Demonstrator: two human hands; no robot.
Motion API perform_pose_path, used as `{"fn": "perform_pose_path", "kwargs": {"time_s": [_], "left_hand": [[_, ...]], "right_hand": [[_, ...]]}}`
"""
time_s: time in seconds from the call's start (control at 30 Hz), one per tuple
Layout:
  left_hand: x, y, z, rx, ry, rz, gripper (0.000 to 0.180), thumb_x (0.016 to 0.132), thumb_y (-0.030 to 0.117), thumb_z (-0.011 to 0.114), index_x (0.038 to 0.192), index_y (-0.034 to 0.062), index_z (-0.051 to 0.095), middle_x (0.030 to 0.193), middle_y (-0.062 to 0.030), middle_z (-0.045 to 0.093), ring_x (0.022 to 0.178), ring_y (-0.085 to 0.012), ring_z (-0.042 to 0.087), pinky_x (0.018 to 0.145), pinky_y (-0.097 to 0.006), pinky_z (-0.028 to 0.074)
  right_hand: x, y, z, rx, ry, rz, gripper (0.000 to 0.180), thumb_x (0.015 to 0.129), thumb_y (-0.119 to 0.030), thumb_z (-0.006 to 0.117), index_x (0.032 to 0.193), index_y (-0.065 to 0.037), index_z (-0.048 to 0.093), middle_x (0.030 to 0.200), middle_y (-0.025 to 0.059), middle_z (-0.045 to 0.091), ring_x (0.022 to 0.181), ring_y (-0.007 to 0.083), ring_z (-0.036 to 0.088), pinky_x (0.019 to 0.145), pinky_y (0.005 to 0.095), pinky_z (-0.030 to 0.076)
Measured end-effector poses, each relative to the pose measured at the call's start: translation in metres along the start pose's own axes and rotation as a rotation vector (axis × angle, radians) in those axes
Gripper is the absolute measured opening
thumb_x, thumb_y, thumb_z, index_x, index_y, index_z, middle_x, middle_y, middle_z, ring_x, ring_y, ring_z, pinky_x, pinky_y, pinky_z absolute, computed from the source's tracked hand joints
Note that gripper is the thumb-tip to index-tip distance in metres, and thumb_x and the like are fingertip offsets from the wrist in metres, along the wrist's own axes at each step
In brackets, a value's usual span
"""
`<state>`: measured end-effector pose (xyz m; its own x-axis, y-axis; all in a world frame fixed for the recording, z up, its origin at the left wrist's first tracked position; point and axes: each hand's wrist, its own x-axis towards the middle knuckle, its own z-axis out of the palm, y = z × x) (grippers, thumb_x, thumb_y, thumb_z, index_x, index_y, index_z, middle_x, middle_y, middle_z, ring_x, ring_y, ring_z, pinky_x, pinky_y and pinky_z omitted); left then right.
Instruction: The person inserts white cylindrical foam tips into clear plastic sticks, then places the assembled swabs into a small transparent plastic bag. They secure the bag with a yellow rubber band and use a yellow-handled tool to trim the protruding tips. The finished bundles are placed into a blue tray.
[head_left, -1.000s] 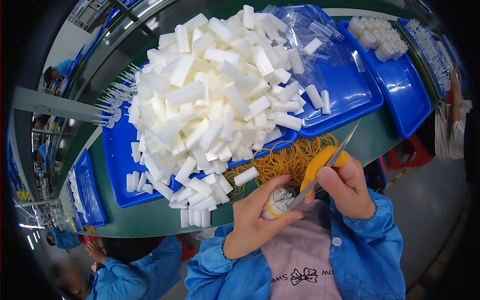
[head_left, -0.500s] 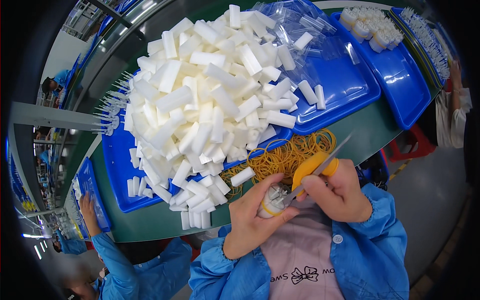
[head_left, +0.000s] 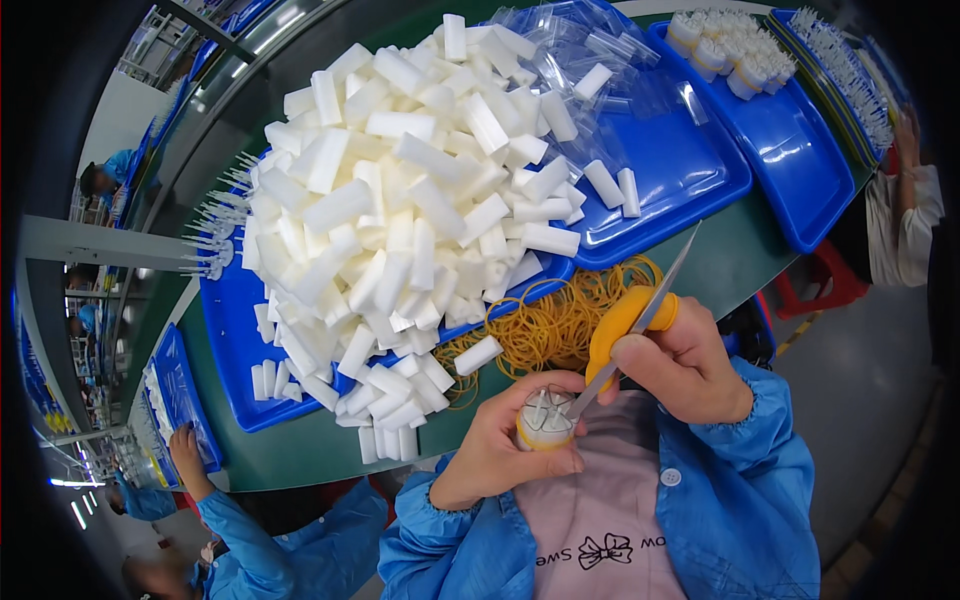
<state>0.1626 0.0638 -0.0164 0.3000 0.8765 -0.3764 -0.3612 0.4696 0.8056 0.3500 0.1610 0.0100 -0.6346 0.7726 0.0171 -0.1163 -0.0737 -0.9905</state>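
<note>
My left hand [head_left: 500, 440] grips a small round bundle [head_left: 546, 420] of white pieces bound with a yellow rubber band, held close to my chest. My right hand [head_left: 690, 365] holds yellow-handled scissors [head_left: 632, 315]; one end of the scissors touches the top of the bundle and the metal blades stick up and away toward the trays. A heap of yellow rubber bands [head_left: 560, 315] lies on the green table just beyond both hands. A tall pile of white foam sticks [head_left: 400, 210] fills the blue tray [head_left: 235, 340] ahead of me.
Clear plastic bags [head_left: 590, 50] lie on a second blue tray [head_left: 690, 170]. A third blue tray [head_left: 800, 170] at the right holds finished white bundles [head_left: 730, 45]. Another person's hand [head_left: 185, 450] reaches a small blue tray at the lower left. Someone in white [head_left: 905, 210] stands far right.
My hands stay near my chest with the bundle and scissors. The person at the lower left has shifted their arm along the table edge.
</note>
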Motion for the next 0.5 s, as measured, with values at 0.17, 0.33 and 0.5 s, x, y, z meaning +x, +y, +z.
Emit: {"fn": "perform_pose_path", "kwargs": {"time_s": [0.17, 0.33, 0.5], "left_hand": [[0.0, 0.005, -0.001, -0.067, -0.1, -0.1, 0.062, 0.071, 0.012, 0.078, 0.122, 0.0018, 0.045, 0.091, -0.008, 0.058, 0.081, -0.0123, 0.056, 0.07, -0.026, 0.046], [0.003, 0.004, -0.006, -0.172, -0.326, -0.202, 0.056, 0.076, 0.012, 0.073, 0.123, 0.004, 0.045, 0.092, -0.0028, 0.052, 0.082, -0.0077, 0.049, 0.072, -0.022, 0.041], [0.002, -0.007, -0.009, -0.301, -0.459, -0.283, 0.057, 0.073, 0.016, 0.074, 0.121, 0.0047, 0.046, 0.089, -0.0028, 0.053, 0.078, -0.0091, 0.049, 0.068, -0.021, 0.04]], "right_hand": [[0.004, -0.001, -0.003, -0.028, -0.102, -0.032, 0.015, 0.093, -0.011, 0.051, 0.094, 0.002, 0.058, 0.075, 0.0059, 0.063, 0.062, 0.0093, 0.062, 0.055, 0.022, 0.047], [0.007, 0.004, -0.008, -0.071, -0.254, -0.063, 0.017, 0.092, -0.016, 0.053, 0.091, -0.001, 0.06, 0.073, 0.0067, 0.064, 0.06, 0.0129, 0.063, 0.053, 0.025, 0.046], [0.009, -0.004, -0.004, -0.097, -0.358, -0.056, 0.015, 0.091, -0.018, 0.055, 0.093, -0.004, 0.062, 0.075, 0.0075, 0.063, 0.062, 0.0184, 0.063, 0.055, 0.0282, 0.046]]}}
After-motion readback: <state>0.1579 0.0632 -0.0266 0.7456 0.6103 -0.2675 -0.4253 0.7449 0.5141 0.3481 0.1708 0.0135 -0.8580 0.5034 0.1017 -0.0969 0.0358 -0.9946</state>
